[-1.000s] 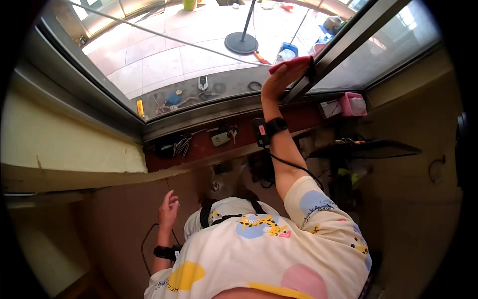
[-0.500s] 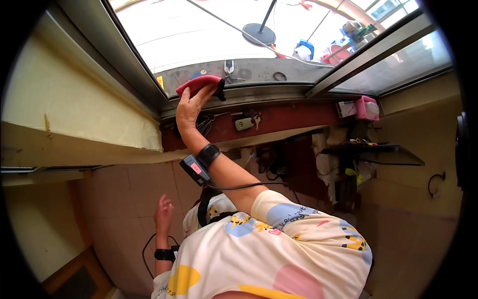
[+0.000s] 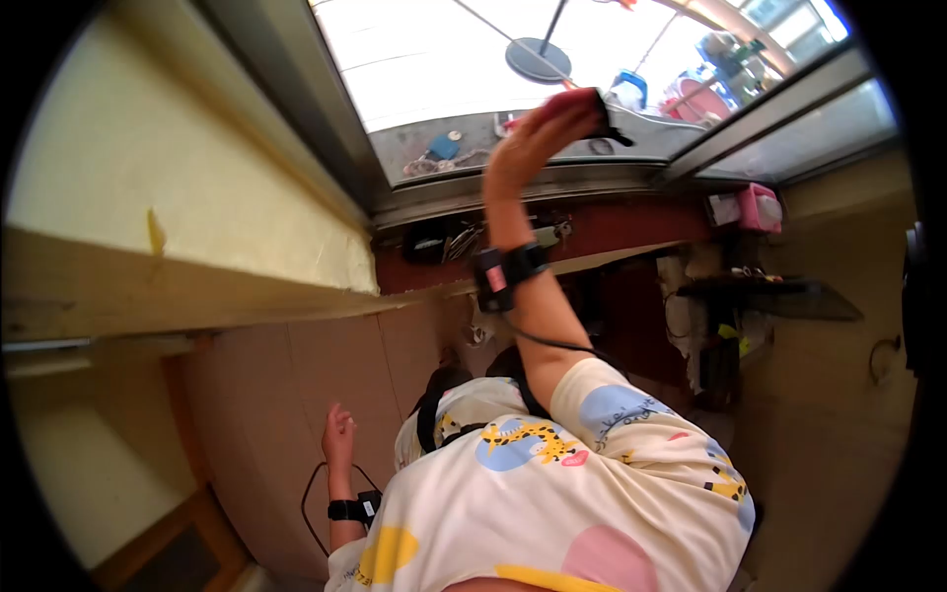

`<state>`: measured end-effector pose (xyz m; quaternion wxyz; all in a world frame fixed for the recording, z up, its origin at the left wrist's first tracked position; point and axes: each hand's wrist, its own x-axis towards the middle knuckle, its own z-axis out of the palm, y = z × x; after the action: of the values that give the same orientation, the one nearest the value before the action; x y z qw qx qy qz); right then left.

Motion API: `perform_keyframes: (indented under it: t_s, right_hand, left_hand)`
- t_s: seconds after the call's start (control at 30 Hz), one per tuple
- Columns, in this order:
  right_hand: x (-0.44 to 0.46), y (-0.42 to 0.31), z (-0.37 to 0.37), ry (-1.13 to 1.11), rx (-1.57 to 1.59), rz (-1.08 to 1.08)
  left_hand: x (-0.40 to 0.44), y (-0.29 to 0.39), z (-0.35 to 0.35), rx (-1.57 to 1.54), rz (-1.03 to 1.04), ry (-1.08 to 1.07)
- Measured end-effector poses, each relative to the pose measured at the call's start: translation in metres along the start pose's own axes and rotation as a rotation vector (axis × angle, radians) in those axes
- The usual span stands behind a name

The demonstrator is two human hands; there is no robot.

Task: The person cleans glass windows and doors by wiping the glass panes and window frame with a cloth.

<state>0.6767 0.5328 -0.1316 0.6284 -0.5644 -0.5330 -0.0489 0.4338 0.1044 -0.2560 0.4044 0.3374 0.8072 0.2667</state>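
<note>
My right hand (image 3: 528,148) is raised at the window, blurred by motion, pressing on a red cloth (image 3: 567,103) with a black edge. The cloth lies between my fingers and the window glass. My left hand (image 3: 338,432) hangs low at the left with its fingers loosely curled, holding nothing that I can see, above the tiled floor (image 3: 296,365). Beyond the glass, a blue item (image 3: 443,148) lies on the grey outer ledge (image 3: 395,145). On the dark red inner sill (image 3: 641,225), below my right hand, are keys (image 3: 462,240), partly behind my forearm.
A pink container (image 3: 760,208) stands at the sill's right end. The metal window frame (image 3: 730,148) slants at the right, and a dark shelf (image 3: 779,296) juts out below. Outside stand a round black base (image 3: 538,60) and a blue bin (image 3: 629,89). A yellowish wall (image 3: 148,148) fills the left.
My right hand first swept left across the window with the red cloth, then came back to the right and up. The view has shifted. My left hand stays low.
</note>
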Motion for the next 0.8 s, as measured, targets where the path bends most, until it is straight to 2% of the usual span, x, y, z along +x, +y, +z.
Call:
perform_keyframes:
  t_s: [0.07, 0.13, 0.2, 0.27, 0.3, 0.33, 0.37, 0.4, 0.5, 0.53, 0.57, 0.63, 0.7, 0.77, 0.8]
  right_hand:
    - [-0.04, -0.012, 0.007, -0.085, 0.101, -0.107]
    - [-0.056, -0.017, -0.007, -0.132, 0.158, -0.102]
    - [-0.043, 0.0, -0.029, -0.237, 0.208, -0.167]
    - [-0.019, 0.032, -0.062, -0.373, 0.346, -0.203]
    - [-0.012, 0.048, -0.077, -0.416, 0.505, 0.004]
    - [0.007, 0.057, -0.104, -0.449, 0.916, 0.543]
    - [0.022, 0.078, -0.122, -0.245, 1.012, 0.725]
    - [0.054, 0.077, -0.153, -0.035, 0.99, 0.733]
    - [0.12, 0.142, -0.221, 0.341, 1.039, 0.621]
    - [0.142, 0.163, -0.239, 0.384, 1.001, 0.57]
    - [0.162, 0.183, -0.25, 0.431, 0.962, 0.524]
    - [0.198, 0.211, -0.256, 0.395, 0.961, 0.512]
    - [0.231, 0.244, -0.251, 0.213, 0.883, 0.478]
    - [0.248, 0.272, -0.223, 0.138, 0.531, 0.27]
    - [0.249, 0.271, -0.213, 0.162, 0.548, 0.223]
  left_hand:
    - [0.016, 0.039, -0.001, -0.007, 0.074, -0.058]
    - [0.036, 0.06, 0.006, 0.008, 0.139, -0.127]
    - [0.053, 0.071, 0.017, -0.123, 0.289, -0.223]
    - [0.049, 0.12, 0.031, -0.084, 0.327, -0.287]
    - [0.045, 0.144, 0.037, -0.051, 0.336, -0.327]
    - [0.045, 0.16, 0.044, -0.042, 0.356, -0.337]
    - [0.046, 0.175, 0.052, 0.044, 0.481, -0.38]
    - [0.049, 0.193, 0.061, 0.128, 0.609, -0.419]
    - [0.048, 0.259, 0.091, 0.034, 0.66, -0.556]
    - [0.042, 0.291, 0.102, -0.01, 0.643, -0.598]
    - [0.041, 0.323, 0.117, -0.103, 0.737, -0.656]
    - [0.026, 0.398, 0.146, -0.125, 0.939, -0.676]
    - [0.013, 0.475, 0.18, -0.134, 1.221, -0.604]
    - [-0.002, 0.548, 0.214, -0.051, 1.447, -0.412]
    - [-0.013, 0.584, 0.23, -0.036, 1.547, -0.315]
